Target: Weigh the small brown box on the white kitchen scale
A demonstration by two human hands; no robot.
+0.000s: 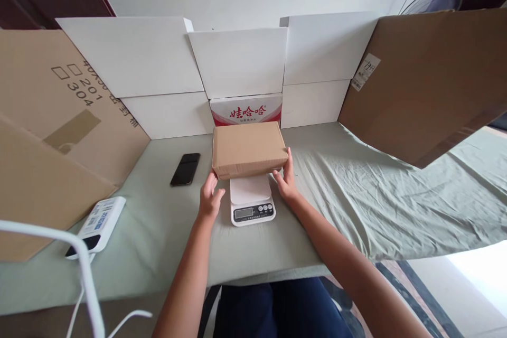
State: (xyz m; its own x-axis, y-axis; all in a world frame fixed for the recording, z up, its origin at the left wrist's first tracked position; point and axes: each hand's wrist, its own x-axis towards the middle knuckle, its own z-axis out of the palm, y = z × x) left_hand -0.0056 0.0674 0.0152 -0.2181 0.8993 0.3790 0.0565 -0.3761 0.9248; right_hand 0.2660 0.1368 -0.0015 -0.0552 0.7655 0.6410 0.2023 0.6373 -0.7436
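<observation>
A closed brown cardboard box is held between my two hands, over the back part of a white kitchen scale. My left hand grips the box's near left corner, thumb apart from the fingers. At the near right corner my right hand holds the box, its fingers along the side. The front of the scale shows a grey display and several round buttons; the display looks blank. The box hides the rear of the scale's platform, and I cannot tell whether the two touch.
A black phone lies to the left. Farther left are a white power bank with a cable and a white curved tube. White boxes and a red-and-white carton line the back; large cardboard panels flank the green cloth.
</observation>
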